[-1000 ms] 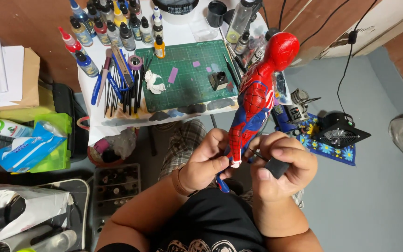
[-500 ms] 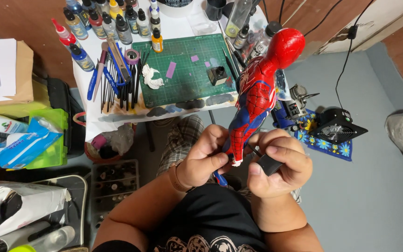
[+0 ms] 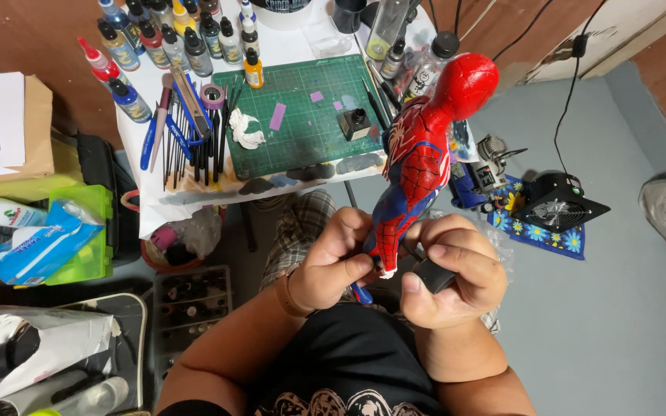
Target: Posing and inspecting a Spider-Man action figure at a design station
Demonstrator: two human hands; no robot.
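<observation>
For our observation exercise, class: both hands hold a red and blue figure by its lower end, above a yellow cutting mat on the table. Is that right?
Not quite: the cutting mat is green, not yellow, as the head view shows. The left hand and right hand do hold the red and blue figure by its lower end.

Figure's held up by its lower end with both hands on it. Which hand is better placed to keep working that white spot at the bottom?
Probably the left hand: its fingertips pinch at the white lower end of the red and blue figure. The right hand is closed around a dark block beside the figure, so it is less free.
</observation>
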